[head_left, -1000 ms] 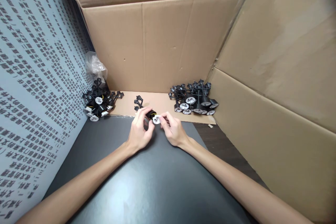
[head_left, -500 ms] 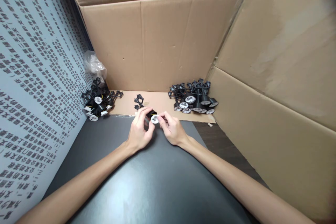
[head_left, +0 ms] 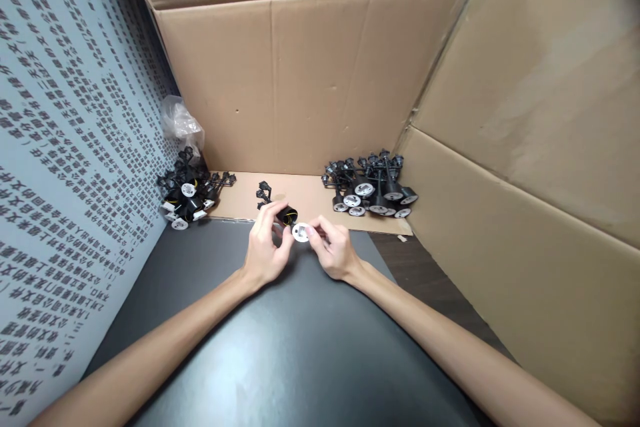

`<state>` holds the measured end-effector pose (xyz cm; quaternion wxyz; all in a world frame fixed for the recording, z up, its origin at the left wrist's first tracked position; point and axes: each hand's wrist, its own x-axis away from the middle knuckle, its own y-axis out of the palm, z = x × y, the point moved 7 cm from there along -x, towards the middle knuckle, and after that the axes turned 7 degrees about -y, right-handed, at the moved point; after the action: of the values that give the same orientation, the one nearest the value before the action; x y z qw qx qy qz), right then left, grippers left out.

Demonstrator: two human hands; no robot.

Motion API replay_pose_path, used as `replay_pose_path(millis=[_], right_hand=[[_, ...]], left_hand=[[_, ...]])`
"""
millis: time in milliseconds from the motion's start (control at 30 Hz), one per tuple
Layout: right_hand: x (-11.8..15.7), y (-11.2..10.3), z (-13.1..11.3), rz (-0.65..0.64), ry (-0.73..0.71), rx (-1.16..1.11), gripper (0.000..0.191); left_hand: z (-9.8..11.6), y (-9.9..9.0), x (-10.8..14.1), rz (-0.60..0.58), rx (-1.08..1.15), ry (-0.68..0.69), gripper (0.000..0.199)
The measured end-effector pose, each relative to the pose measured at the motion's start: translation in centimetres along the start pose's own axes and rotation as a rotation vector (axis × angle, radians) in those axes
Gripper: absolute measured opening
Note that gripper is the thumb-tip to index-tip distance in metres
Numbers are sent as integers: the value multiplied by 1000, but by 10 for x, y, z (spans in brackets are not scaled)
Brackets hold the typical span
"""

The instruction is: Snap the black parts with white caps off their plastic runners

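A small black model street lamp (head_left: 289, 215) with several lantern heads is gripped in my left hand (head_left: 267, 247). Its hollow base faces me, and yellow wire shows inside the opening. Between the thumb and fingers of my right hand (head_left: 331, 247) is a round white base cover (head_left: 300, 233) with a dark slot on its face. The cover stands just in front and to the right of the open base, apart from it. My fingers hide the middle of the lamp's post.
At the left lies a pile of model lamps (head_left: 186, 190), some with loose white covers and yellow wires, beside a clear plastic bag (head_left: 180, 121). Lamps with white bottoms (head_left: 370, 187) are heaped at the right. Cardboard walls (head_left: 300, 80) enclose the back and right of the dark tabletop (head_left: 280, 347).
My right hand has drawn the white cover slightly right and toward me. The lamp's open base with its yellow wire now shows more fully.
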<state>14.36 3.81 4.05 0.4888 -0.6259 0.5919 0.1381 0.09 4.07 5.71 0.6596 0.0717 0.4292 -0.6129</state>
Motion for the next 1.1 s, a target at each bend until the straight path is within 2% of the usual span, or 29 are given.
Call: replay_pose_path(millis=[267, 633, 800, 1100], right_hand=[[1, 0, 7, 33, 63, 11, 23], [0, 8, 12, -76, 110, 45, 21], [-1, 8, 17, -76, 155, 95, 20], [0, 8, 14, -62, 127, 79, 20]], left_hand=[[-2, 0, -1, 8, 7, -14, 39], [1, 8, 3, -100, 18, 49, 40], [7, 6, 2, -108, 38, 86, 39], [9, 6, 2, -146, 74, 81, 42]])
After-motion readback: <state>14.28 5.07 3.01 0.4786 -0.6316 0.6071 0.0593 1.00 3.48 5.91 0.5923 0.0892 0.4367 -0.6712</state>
